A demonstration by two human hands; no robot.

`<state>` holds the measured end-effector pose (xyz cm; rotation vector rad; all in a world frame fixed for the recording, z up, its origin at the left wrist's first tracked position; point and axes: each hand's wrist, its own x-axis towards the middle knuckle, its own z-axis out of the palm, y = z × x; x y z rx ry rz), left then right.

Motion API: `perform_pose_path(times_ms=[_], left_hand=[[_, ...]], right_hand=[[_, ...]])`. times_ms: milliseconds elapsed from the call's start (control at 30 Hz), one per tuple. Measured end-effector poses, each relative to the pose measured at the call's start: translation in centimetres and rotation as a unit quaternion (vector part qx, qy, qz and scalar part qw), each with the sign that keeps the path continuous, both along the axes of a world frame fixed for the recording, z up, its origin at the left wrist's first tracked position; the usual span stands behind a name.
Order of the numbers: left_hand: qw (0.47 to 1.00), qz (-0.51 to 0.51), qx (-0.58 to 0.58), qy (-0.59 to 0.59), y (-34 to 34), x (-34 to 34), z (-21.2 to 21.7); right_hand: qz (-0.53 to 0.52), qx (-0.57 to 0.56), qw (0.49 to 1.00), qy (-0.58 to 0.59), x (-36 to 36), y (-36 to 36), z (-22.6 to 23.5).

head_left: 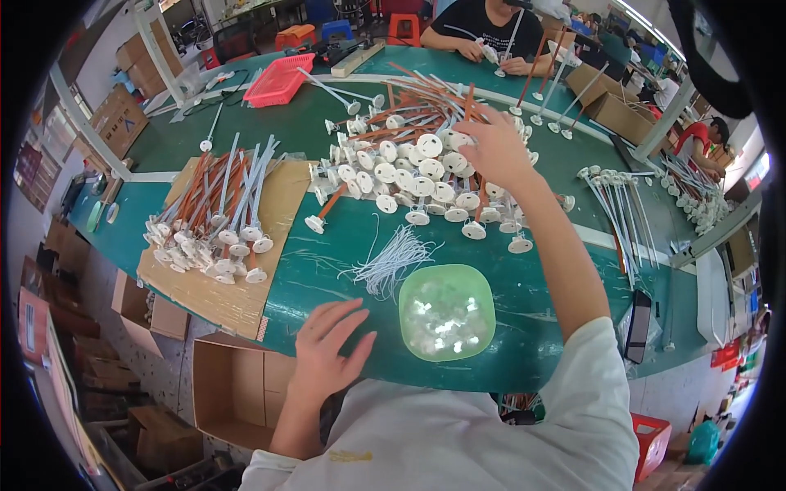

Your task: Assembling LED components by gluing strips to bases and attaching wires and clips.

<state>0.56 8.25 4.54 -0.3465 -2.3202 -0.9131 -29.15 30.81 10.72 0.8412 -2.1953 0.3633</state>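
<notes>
My right hand (499, 153) reaches over a large pile of rods with round white plastic bases (422, 168). Its fingers are apart, at the white discs and beside a brown rod. Whether any fingertip touches a piece is unclear. My left hand (327, 352) hovers near the table's front edge, fingers spread and holding nothing. In front of it lies a loose bundle of thin white strands (390, 260), perhaps ties or wires. Just right of that stands a light green bowl (407, 327) with many small shiny clear pieces inside.
Another bunch of brown and grey rods (221, 204) rests on a cardboard sheet (282, 213) at left. A pink basket (278, 80) sits farther back. A co-worker (491, 37) works across the green table (524, 344). More rods (618, 204) and a phone-like dark object (638, 326) lie right.
</notes>
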Motion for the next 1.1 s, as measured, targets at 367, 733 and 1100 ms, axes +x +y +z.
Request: perform_pose_path(times_ms=[367, 733, 1100], left_hand=[[0.906, -0.259, 0.233, -0.239, 2.0, -10.6, 0.0], [0.699, -0.48, 0.411, -0.334, 7.5, -13.4, -1.5], [0.835, -0.41, 0.326, -0.166, 7.5, -11.6, -2.9]], right_hand=[[0.102, -0.133, 0.971, -0.171, 8.7, 3.2, 0.6], [0.225, -0.271, 0.916, -0.193, 15.7, 5.6, -6.6], [0.196, -0.343, 0.885, -0.248, 19.2, 4.5, -9.0]])
